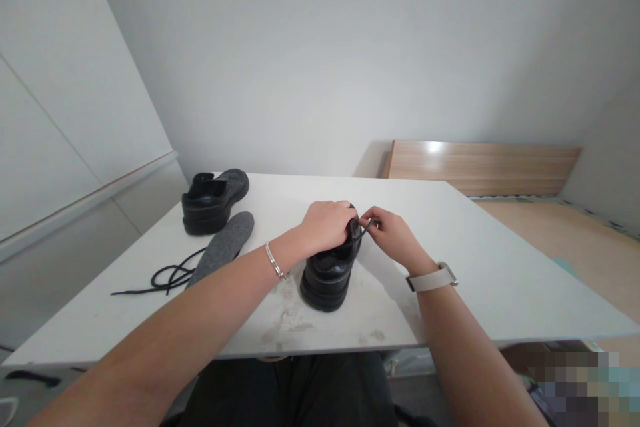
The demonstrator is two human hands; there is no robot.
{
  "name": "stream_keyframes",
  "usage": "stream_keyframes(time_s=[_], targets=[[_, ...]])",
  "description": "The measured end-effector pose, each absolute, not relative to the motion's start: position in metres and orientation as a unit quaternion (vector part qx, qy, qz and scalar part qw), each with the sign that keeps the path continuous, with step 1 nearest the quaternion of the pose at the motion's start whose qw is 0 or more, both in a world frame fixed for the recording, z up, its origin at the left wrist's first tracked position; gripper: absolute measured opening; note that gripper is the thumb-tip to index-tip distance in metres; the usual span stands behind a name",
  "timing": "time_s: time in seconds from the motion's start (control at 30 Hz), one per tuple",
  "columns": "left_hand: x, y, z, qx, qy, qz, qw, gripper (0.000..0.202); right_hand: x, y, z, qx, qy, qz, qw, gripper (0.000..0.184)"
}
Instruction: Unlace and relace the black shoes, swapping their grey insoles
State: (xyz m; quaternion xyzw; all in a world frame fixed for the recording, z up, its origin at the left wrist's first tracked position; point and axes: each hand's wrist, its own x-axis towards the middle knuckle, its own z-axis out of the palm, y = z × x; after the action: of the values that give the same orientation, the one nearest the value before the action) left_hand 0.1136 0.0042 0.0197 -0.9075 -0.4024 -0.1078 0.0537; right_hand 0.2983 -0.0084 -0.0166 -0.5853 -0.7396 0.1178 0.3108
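A black shoe (329,275) stands on the white table (480,267) right in front of me, heel toward me. My left hand (326,225), with a thin bracelet on the wrist, is closed over the top of the shoe. My right hand (395,235), with a pale watch strap on the wrist, pinches the end of a black lace (361,233) beside the shoe's top. The lace runs from those fingers under my left hand.
A second black shoe (213,200) sits at the table's far left. A grey insole (221,247) lies next to it, and a loose black lace (167,276) is coiled by the insole. A wooden board (483,167) leans behind the table. White cabinets stand on the left.
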Motion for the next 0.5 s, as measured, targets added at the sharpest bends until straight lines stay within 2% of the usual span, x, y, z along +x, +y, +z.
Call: stream_keyframes(time_s=[0.13,0.5], targets=[[0.115,0.004,0.018,-0.900,-0.419,-0.111,0.050,0.018,0.294,-0.023,-0.012,-0.620,-0.729,0.053,0.284,0.014],[0.108,0.002,0.015,-0.862,-0.479,-0.164,0.034,0.011,0.287,-0.037,-0.011,-0.681,-0.671,0.013,0.293,0.014]])
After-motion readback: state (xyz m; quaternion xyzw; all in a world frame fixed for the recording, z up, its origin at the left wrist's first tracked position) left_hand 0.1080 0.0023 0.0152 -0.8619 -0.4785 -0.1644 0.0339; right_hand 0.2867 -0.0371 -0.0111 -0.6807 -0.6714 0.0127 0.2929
